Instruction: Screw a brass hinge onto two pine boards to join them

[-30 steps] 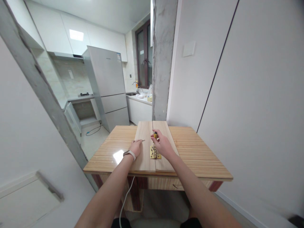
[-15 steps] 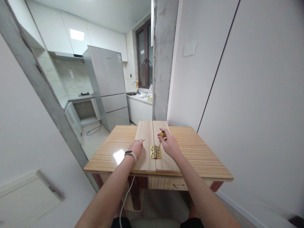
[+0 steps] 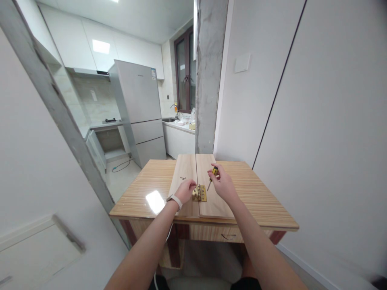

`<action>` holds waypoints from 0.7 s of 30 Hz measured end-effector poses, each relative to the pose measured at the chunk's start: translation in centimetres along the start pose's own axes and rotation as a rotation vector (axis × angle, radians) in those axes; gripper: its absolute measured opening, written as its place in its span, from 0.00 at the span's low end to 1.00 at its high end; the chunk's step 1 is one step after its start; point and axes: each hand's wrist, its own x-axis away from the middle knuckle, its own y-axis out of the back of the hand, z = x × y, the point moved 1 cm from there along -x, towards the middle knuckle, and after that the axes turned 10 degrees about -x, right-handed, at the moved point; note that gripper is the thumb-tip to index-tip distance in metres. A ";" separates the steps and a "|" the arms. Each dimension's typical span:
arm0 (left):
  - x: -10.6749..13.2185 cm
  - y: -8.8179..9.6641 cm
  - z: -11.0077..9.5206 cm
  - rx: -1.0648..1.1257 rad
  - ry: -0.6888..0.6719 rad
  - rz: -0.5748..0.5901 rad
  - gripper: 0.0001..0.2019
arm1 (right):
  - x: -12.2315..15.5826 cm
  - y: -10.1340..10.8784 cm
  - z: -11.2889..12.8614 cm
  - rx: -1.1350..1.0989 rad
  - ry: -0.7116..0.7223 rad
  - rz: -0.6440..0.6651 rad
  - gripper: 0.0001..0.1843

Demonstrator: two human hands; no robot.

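Observation:
Two pale wooden boards point(image 3: 184, 169) lie side by side on a striped wooden table point(image 3: 256, 197). A brass hinge point(image 3: 202, 195) spans the seam between them near the front. My left hand point(image 3: 186, 189), with a watch on the wrist, has its fingers curled at the hinge's left leaf; what they pinch is too small to see. My right hand point(image 3: 223, 184) grips a yellow-and-black screwdriver point(image 3: 212, 175), its tip angled down towards the right board beside the hinge. Loose screws point(image 3: 183, 177) lie on the left board.
A concrete pillar point(image 3: 208, 76) rises just behind the table, with white walls to the right. The kitchen with a grey fridge point(image 3: 140, 108) and counter lies beyond on the left. A white cable hangs below the table's front edge.
My left hand moved right from near the loose screws to the hinge. My right hand lifted the screwdriver off the hinge and shifted right.

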 end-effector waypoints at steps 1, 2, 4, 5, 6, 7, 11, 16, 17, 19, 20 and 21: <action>-0.1 -0.3 -0.7 0.044 -0.002 -0.007 0.07 | 0.0 0.1 0.0 -0.002 -0.001 -0.006 0.21; -0.1 -0.6 -1.2 0.076 -0.008 -0.011 0.06 | 0.0 0.2 0.0 -0.003 -0.001 -0.011 0.21; -0.1 -1.2 -2.1 0.121 -0.016 -0.031 0.06 | 0.1 0.4 0.0 -0.001 -0.004 -0.021 0.21; -0.1 -1.6 -2.3 0.134 -0.021 -0.041 0.06 | 0.1 0.5 0.0 -0.002 -0.007 -0.025 0.21; 0.0 -2.0 -2.5 0.139 -0.027 -0.047 0.06 | 0.2 0.6 0.0 -0.003 -0.010 -0.028 0.21; 0.1 -2.3 -2.5 0.139 -0.030 -0.049 0.06 | 0.2 0.7 -0.1 -0.004 -0.014 -0.030 0.21; 0.3 -3.7 -2.2 0.104 -0.032 -0.030 0.08 | 0.3 0.9 -0.5 -0.007 -0.022 -0.032 0.22; 0.4 -4.6 -1.8 0.047 -0.043 -0.017 0.09 | 0.4 0.8 -0.7 -0.015 -0.020 -0.036 0.22; 0.4 -4.7 -1.8 0.037 -0.046 -0.019 0.09 | 0.4 0.8 -0.7 -0.015 -0.021 -0.035 0.22; 0.3 -4.9 -1.8 0.017 -0.054 -0.019 0.09 | 0.4 0.7 -0.6 -0.012 -0.024 -0.032 0.21; 0.3 -5.0 -1.8 0.005 -0.057 -0.016 0.09 | 0.4 0.7 -0.6 -0.011 -0.026 -0.030 0.21; 0.2 -5.0 -1.8 -0.006 -0.060 -0.013 0.09 | 0.3 0.6 -0.6 -0.011 -0.027 -0.027 0.21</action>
